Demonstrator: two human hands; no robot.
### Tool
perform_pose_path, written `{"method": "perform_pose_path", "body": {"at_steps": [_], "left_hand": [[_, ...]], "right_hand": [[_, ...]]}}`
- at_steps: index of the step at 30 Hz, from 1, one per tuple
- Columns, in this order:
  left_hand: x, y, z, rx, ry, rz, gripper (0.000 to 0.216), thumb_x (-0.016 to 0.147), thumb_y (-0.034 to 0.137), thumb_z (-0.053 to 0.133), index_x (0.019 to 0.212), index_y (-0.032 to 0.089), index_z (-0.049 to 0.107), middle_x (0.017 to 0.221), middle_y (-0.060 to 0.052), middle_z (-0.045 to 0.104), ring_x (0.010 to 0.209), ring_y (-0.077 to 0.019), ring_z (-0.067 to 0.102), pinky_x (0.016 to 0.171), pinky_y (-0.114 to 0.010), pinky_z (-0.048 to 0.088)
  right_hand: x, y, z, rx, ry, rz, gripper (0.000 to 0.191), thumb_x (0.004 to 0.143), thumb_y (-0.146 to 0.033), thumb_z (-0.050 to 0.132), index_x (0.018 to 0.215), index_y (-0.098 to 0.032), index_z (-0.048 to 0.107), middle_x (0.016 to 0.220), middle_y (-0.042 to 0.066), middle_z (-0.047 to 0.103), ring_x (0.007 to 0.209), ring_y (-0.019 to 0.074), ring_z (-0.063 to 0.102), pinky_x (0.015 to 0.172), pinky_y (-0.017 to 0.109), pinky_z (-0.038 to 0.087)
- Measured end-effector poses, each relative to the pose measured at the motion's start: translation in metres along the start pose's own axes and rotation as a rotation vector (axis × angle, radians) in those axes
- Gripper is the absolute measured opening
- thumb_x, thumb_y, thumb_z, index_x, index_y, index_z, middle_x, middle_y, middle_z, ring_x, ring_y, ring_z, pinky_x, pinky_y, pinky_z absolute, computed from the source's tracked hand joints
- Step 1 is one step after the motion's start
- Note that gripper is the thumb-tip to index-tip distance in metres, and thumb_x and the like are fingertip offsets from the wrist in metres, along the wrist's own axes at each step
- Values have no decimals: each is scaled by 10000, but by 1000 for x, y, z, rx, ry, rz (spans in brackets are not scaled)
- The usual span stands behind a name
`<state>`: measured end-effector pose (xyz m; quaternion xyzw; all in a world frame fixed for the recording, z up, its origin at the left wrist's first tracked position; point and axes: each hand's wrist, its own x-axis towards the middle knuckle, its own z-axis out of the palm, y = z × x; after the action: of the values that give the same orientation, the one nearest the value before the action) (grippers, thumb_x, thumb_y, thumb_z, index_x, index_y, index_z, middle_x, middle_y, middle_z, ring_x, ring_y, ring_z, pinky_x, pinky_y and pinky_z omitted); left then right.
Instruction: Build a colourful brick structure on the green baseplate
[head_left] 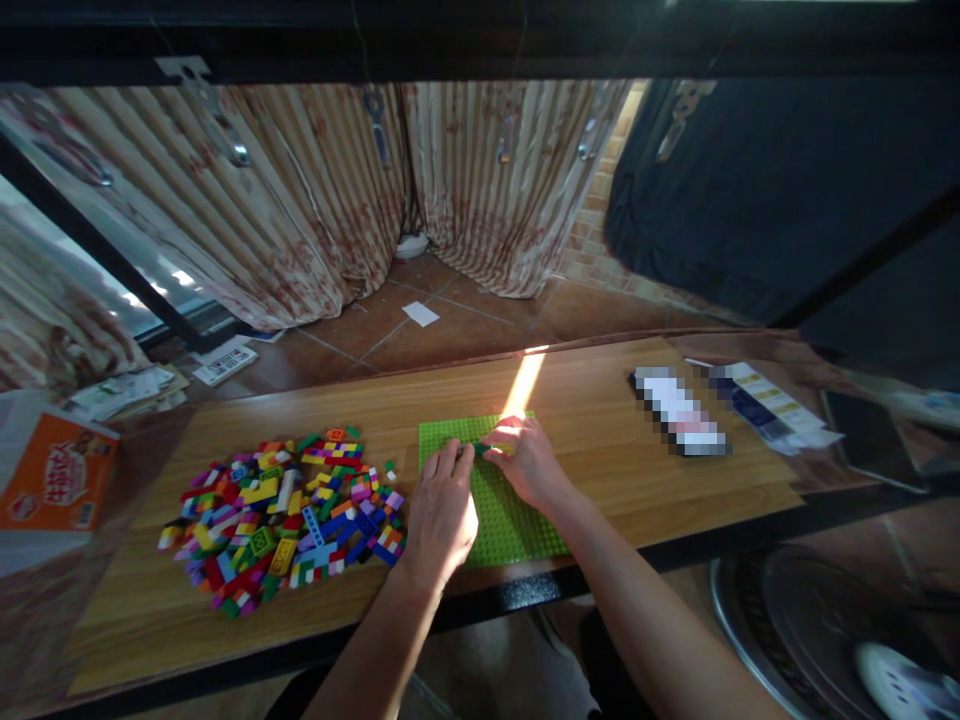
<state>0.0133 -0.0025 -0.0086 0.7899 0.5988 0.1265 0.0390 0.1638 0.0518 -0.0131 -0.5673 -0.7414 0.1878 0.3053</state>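
Observation:
A bright green baseplate (510, 520) lies on the wooden table (600, 430) in front of me. Both hands rest on its far part. My left hand (441, 510) and my right hand (525, 460) pinch the two ends of a small dark green brick (480, 448) that sits on the plate. The fingers of both hands are closed around it. A big heap of loose coloured bricks (289, 515) lies on the table to the left of the plate, close to my left hand.
An orange and white box (52, 480) stands at the far left. At the right lie a dark flat packet (679, 410), a printed leaflet (772, 405) and a dark phone (870, 440). A fan (832, 630) sits on the floor below right. Curtains hang behind.

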Motion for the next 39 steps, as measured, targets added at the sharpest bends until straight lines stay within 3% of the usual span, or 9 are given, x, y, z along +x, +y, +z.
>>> {"method": "perform_pose_path", "body": {"at_steps": [8,15,25,30,39], "left_hand": [[0,-2,4,-59,56,16,496,829,9,410,1305,101,516,1350,-150,545,1245,-256,506,1048,-429,445],[1,0,4,-104,72,-65,510,853,30,398,1360,73,443,1374,-155,527,1276,-251,479,1075,-418,420],[0,4,0,-36,25,-27,462,854,52,428,1312,60,485,1369,-201,510,1270,-270,480,1052,-442,424],[-2,4,2,-19,38,-10,435,884,81,395,1304,37,497,1377,-214,505,1274,-272,478,1048,-437,427],[-15,18,11,17,35,-111,583,926,367,454,1426,79,374,1508,-162,383,1414,-284,314,1102,-501,362]], "right_hand": [[-1,4,-3,17,-22,-38,93,736,-167,740,793,-238,757,988,71,679,975,235,575,879,401,470],[-3,10,-7,5,-54,-95,301,744,-179,737,1043,-200,708,1059,93,677,1038,253,573,918,426,457],[-3,-1,-7,-71,-63,-123,134,824,-175,641,908,-228,730,1011,84,670,992,248,565,878,422,455],[1,13,-9,-4,18,-101,137,831,-191,630,946,-189,704,968,90,676,946,237,595,858,391,465],[-3,25,-14,-67,23,-87,187,863,-303,568,917,-183,701,958,103,681,867,244,626,795,391,483]]}}
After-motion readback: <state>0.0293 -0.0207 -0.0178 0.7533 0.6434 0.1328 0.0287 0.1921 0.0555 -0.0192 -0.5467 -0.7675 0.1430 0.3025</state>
